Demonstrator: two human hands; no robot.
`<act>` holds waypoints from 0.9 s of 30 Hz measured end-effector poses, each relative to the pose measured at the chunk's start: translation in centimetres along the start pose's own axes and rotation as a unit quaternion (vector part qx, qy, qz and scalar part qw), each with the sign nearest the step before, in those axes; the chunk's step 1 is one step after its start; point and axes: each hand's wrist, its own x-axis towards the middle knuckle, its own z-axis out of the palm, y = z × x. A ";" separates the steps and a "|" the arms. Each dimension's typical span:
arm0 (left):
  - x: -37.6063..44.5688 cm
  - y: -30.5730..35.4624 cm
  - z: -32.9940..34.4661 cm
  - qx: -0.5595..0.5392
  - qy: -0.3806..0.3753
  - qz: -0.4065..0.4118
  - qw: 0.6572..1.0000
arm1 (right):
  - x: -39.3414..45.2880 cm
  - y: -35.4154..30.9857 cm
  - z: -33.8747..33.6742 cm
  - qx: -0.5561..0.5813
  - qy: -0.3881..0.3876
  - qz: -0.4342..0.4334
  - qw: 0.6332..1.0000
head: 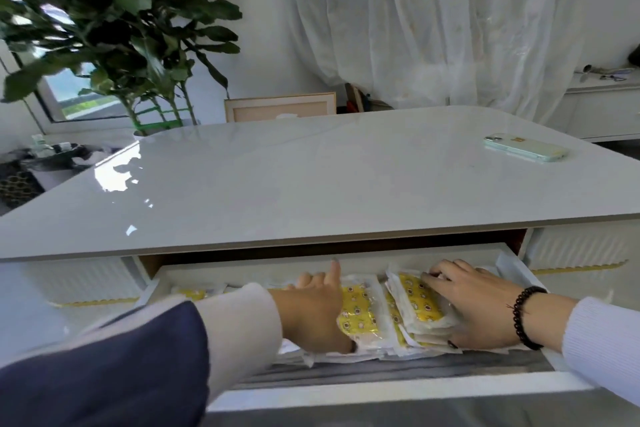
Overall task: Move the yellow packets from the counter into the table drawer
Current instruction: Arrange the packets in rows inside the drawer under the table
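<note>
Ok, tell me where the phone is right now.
In the head view the phone lies flat on the white tabletop, far right, well beyond the open drawer where both hands are on the yellow packets.

Just one head cam here, looking forward and down over an open drawer

It's sitting at the person's head, facing across the white table [311, 177] toward the curtain [450, 21] and plant [114, 10] at the far side. The wide lens is bending the table edge and stretching the corners. The drawer [381, 392] is filling the bottom of the frame really close up, with both forearms coming in from the lower corners, the left hand [311, 308] and right hand [478, 305] right under the lens. There's no second view, so nothing's overlapping.
</note>
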 end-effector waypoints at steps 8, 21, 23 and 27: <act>-10.1 -9.4 0.2 -0.056 0.016 -0.058 0.997 | -4.0 -2.7 -4.3 0.054 0.013 -0.030 0.998; -14.0 -10.9 2.8 -0.106 0.077 0.055 0.990 | -8.2 -10.7 -5.6 0.106 0.056 -0.066 0.991; -14.0 -10.5 2.8 -0.065 0.102 0.060 0.991 | -8.1 -10.8 -5.8 0.091 0.065 -0.065 0.992; -13.7 -10.4 2.3 0.026 0.206 0.056 0.977 | -7.6 -10.6 -6.4 0.028 0.117 -0.054 0.991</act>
